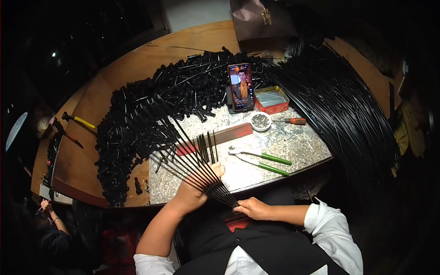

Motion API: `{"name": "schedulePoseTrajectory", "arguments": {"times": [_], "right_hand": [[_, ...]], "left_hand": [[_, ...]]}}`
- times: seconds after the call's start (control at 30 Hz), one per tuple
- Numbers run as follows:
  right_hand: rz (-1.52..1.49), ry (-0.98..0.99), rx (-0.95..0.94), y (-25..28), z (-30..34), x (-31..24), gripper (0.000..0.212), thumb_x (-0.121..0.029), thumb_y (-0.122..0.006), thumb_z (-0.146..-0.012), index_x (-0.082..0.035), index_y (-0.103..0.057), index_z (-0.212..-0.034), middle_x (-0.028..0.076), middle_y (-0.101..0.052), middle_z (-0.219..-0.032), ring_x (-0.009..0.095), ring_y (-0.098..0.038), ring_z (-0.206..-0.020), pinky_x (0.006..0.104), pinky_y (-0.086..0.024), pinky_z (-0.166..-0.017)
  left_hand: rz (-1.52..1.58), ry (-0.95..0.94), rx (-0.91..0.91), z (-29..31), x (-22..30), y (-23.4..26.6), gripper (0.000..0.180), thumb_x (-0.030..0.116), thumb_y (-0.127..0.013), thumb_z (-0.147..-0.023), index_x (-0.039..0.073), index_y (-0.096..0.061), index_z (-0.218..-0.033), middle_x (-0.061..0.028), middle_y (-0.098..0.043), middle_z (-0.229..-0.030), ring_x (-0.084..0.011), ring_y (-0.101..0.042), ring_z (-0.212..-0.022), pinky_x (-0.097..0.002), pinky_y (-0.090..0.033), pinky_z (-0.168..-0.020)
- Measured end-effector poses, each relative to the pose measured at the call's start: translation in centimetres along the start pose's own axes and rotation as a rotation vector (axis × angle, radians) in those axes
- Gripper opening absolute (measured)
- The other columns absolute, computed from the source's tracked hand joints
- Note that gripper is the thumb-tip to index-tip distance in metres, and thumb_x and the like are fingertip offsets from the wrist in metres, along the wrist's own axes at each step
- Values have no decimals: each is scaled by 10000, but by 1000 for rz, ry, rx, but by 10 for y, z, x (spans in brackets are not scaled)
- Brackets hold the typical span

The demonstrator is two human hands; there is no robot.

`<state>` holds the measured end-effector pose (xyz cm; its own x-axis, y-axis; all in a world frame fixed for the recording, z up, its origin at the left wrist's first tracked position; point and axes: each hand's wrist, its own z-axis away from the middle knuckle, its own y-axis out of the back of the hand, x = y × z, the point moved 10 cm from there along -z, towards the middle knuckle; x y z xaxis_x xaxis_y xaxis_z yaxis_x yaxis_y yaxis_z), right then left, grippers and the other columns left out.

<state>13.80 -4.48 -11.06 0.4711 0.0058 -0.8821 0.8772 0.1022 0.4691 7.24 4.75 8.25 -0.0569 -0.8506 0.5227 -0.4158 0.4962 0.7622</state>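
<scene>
Items we list, nearest first:

Right hand (251, 208): clamped on the gathered ends of a fan of thin, straight black rods (223, 195).

The fan: located in front of the dark vest, crossing above the left wrist and over the near edge of the table. Its long axis slants from lower right to upper left; the gathered ends point toward us, the splayed ends away and to the left, over the work surface.

Left hand (215, 170): behind the fan, fingers curled, a few near-upright black rods (215, 147) standing just beyond them; we cannot tell whether it grips these.

Pale, speckled work surface (311, 149), carrying:
- pliers with long green handles (276, 159), jaws leftward;
- flat red-brown bar (233, 133);
- round white bowl (261, 130) of small metallic pieces;
- screwdriver with orange-and-black handle (298, 121);
- red rectangular tin (276, 109) of slim pale pieces;
- upright smartphone (240, 89), its lit screen showing a figure and small writing.

Left: heaped short black parts (137, 110) and a yellow-handled hammer (85, 121). Right: a large spread of long black rods (339, 101).

Farthest: dark, glossy bag (251, 27) bearing gold lettering, on the brown wooden table (201, 33).
</scene>
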Motion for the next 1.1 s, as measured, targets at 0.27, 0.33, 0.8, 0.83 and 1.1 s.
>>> {"name": "schedulePoseTrajectory", "arguments": {"times": [0.27, 0.33, 0.8, 0.83, 1.1], "right_hand": [[221, -185, -76, -40, -38, 121, 469, -438, -459, -948, -74, -583, -1217, 208, -577, -1211, 377, -537, -1119, 424, -413, -961], [318, -163, -12, -33, -37, 129, 458, -410, -466, -950, -65, -560, -1238, 208, -541, -1267, 375, -513, -1155, 420, -403, -977], [181, 84, 160, 65, 7, -79, 268, -116, -646, -859, 5, -459, -1009, 168, -621, -711, 351, -644, -658, 394, -505, -568], [177, 124, 202, 67, 5, -79, 309, -118, -648, -858, 4, -449, -1062, 169, -622, -716, 350, -644, -658, 393, -503, -564], [328, 362, 352, 68, -1, -117, 159, -111, -664, -825, -21, -613, -946, 150, -635, -793, 334, -627, -670, 391, -508, -577]], "left_hand": [[-348, 156, -315, 31, -17, -61, 908, 494, -757, -673, 79, -382, -1388, -231, -253, -1478, -409, -221, -1383, -509, -214, -1118], [-406, 134, -247, 27, -19, -67, 894, 551, -689, -720, 7, -389, -1363, -229, -310, -1453, -378, -261, -1375, -495, -239, -1114], [-464, 71, -172, 26, -21, -65, 832, 495, -683, -729, 16, -416, -1355, -155, -375, -1444, -324, -319, -1358, -515, -263, -1083], [-464, 102, -146, 24, -22, -62, 853, 504, -689, -721, 5, -411, -1355, -170, -371, -1441, -329, -317, -1358, -514, -260, -1085], [-474, 80, -162, 27, -20, -68, 844, 529, -637, -773, -30, -394, -1357, -176, -387, -1423, -328, -317, -1357, -481, -273, -1094]]}}
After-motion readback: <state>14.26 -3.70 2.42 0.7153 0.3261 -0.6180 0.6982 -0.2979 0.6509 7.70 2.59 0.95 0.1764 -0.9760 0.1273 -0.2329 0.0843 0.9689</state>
